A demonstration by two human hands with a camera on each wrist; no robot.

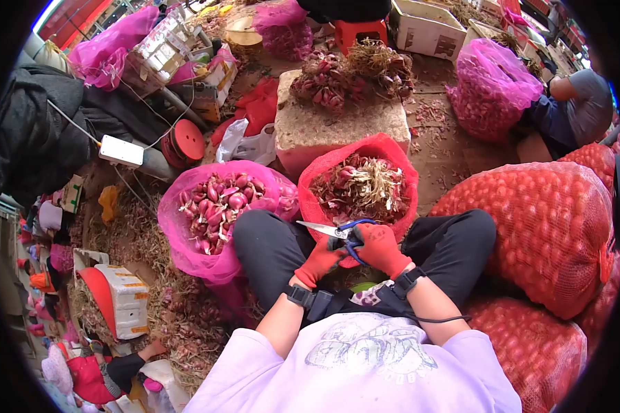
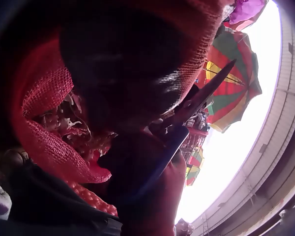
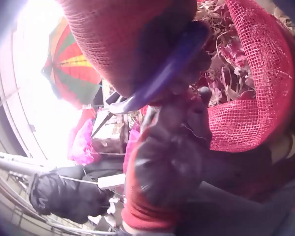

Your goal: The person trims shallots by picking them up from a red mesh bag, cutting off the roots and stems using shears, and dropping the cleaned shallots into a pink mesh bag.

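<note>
My right hand point(image 1: 384, 249), in a red glove with a dark palm, grips a pair of scissors point(image 1: 332, 230) by its blue handles point(image 3: 160, 73). The blades point left in the head view and stand parted. My left hand point(image 1: 322, 263), gloved the same way, is bent close under the scissors, its dark fingertips beside the handles. I cannot tell what, if anything, its fingers hold. Both hands are over the near edge of a red mesh bag point(image 1: 311, 165) between my knees. Dry stalks and skins point(image 1: 365, 187) fill that bag. To its left, a pink mesh bag point(image 1: 171, 227) holds trimmed shallots point(image 1: 220, 203).
A pale block point(image 1: 293, 138) ahead bears bunches of untrimmed shallots point(image 1: 331, 82). Full red mesh sacks point(image 1: 530, 227) crowd my right side. Loose stalks and shallots point(image 1: 186, 323) litter the ground at left, near a white foam box point(image 1: 129, 303). Another person point(image 1: 575, 103) sits at the far right.
</note>
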